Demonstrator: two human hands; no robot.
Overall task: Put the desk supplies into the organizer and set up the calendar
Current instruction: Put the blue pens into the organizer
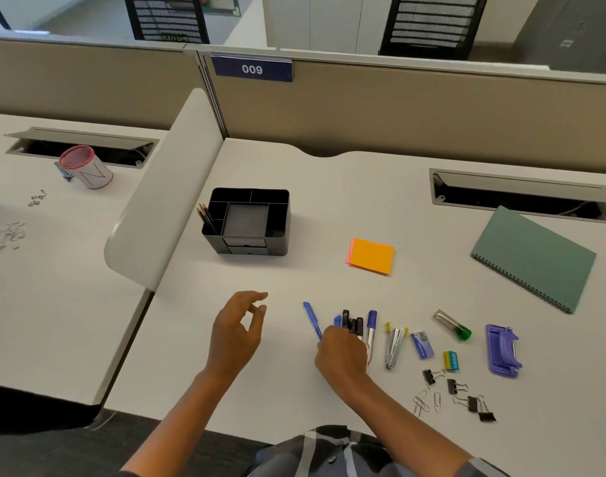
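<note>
right hand (341, 352): my fingers curl round the bunched blue and black pens (351, 325), gathering them for one trip.
left hand (238, 330): open, holding nothing, hovering over the white counter (294, 270).

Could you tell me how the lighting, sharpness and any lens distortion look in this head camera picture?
Head view: even, soft overhead light, with only faint shadows beside the organizer and sticky notes; no strong glare on the desk; wide-angle bending curves the partition and the desk edges; the left hand looks slightly blurred, and the small clips are soft.
</note>
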